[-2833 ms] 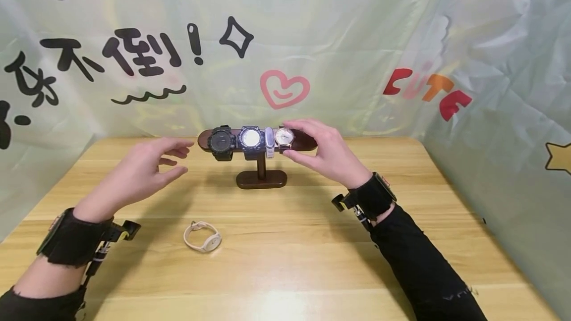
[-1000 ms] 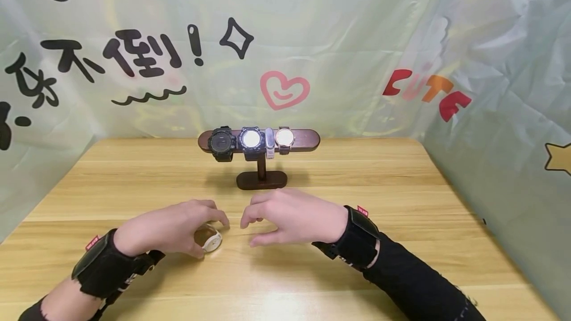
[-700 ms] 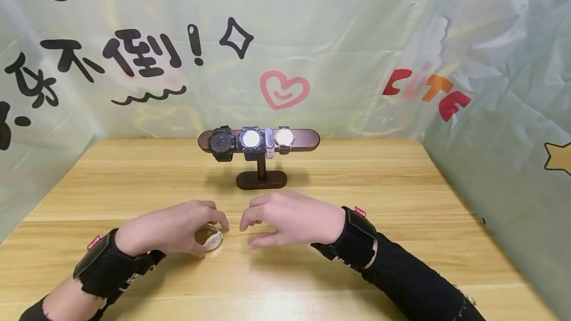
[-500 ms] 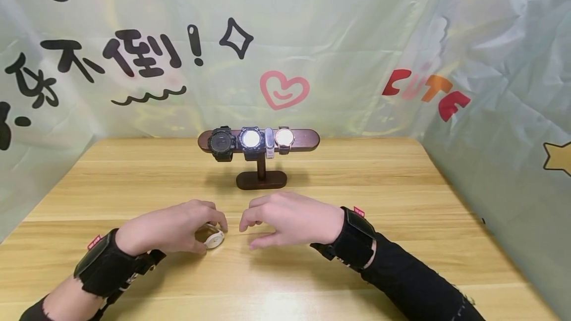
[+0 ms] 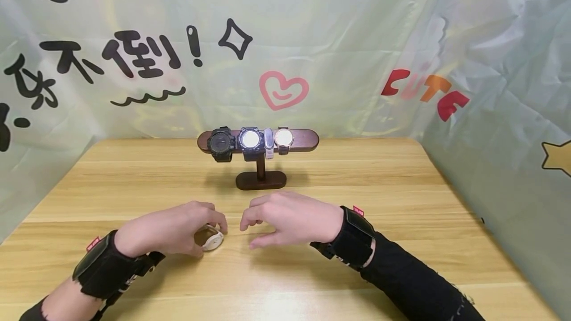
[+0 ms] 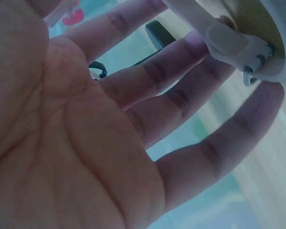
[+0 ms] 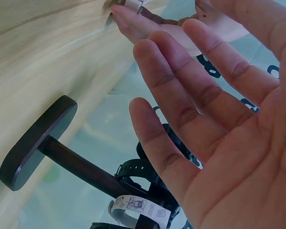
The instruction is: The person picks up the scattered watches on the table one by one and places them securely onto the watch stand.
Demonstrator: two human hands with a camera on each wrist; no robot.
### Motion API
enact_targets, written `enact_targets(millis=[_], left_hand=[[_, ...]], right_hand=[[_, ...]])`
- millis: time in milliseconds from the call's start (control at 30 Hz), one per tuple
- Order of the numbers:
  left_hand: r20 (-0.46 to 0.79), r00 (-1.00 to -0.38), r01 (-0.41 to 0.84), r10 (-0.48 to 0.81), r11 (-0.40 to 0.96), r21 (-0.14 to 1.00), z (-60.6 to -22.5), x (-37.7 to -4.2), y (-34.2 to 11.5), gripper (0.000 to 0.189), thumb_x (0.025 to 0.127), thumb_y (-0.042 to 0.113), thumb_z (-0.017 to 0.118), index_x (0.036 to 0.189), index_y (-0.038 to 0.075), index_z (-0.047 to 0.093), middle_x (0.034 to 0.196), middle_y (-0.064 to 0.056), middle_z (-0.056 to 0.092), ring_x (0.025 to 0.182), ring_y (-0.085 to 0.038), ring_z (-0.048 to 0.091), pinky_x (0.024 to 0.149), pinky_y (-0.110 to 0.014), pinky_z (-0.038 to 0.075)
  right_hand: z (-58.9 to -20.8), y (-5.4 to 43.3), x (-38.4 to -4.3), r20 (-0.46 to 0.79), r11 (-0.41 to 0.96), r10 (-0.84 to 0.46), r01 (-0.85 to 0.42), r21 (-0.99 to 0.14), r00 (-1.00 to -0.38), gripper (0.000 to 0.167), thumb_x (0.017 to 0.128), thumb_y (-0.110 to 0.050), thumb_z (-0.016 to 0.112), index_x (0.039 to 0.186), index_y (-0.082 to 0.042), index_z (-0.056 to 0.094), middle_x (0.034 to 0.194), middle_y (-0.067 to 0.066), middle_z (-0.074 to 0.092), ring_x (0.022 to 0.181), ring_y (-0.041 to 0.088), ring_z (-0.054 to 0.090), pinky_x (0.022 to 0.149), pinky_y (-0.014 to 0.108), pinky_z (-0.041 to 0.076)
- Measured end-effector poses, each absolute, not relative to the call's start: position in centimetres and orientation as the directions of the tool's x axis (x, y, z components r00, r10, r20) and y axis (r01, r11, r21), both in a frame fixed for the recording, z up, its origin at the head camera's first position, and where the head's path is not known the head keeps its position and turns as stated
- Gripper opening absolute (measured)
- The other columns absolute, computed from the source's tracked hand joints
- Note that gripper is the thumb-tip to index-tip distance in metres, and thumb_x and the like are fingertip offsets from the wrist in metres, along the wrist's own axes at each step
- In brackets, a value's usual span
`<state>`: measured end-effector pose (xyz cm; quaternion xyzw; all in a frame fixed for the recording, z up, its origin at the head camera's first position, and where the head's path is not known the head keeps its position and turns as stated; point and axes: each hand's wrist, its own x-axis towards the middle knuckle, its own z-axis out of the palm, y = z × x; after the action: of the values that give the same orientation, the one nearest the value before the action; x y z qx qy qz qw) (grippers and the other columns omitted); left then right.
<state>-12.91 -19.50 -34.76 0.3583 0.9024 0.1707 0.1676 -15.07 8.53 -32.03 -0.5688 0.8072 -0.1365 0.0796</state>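
Note:
My left hand point(image 5: 178, 227) holds a white wristwatch point(image 5: 214, 240) low over the table, fingers on its far side and thumb on the near side. In the left wrist view, its looped pale strap with a buckle point(image 6: 248, 52) lies at the fingertips. My right hand point(image 5: 290, 218) hovers just to the right, fingers loosely bent and nothing in it. Behind both hands stands a dark wooden watch stand point(image 5: 308, 140). Along its bar sit a black watch point(image 5: 220, 142), a dark watch with a glaring face point(image 5: 251, 138), a pale slim band point(image 5: 269, 141) and a round-faced watch point(image 5: 284, 138).
The stand's foot point(image 5: 260, 180) rests toward the back of the light wooden table point(image 5: 357, 177). A printed pale cloth point(image 5: 339, 53) hangs behind the table and along its sides. The bar's right end carries no watch.
Both hands have come down from the stand's height to the near table, the left to the white watch, the right leaving the round-faced watch. In the last half second the white watch shifts only slightly.

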Motion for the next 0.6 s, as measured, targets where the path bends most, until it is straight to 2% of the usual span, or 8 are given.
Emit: enact_targets(millis=[600], left_hand=[[-0.142, -0.66, 0.632, 0.738, 0.648, 0.425, -34.9, -13.08, -19.31, 0.042, 0.08, 0.005, 0.088, 0.114, 0.025, 0.077, 0.103, 0.011, 0.064, 0.092, -0.008, 0.058, 0.078, -0.022, 0.052]], right_hand=[[-32.08, 8.64, -15.38, 0.021, 0.331, -0.934, -0.887, -0.323, -0.356, 0.025, 0.101, -0.033, 0.077, 0.119, -0.015, 0.077, 0.115, -0.001, 0.078, 0.107, 0.011, 0.072, 0.096, 0.018, 0.059]])
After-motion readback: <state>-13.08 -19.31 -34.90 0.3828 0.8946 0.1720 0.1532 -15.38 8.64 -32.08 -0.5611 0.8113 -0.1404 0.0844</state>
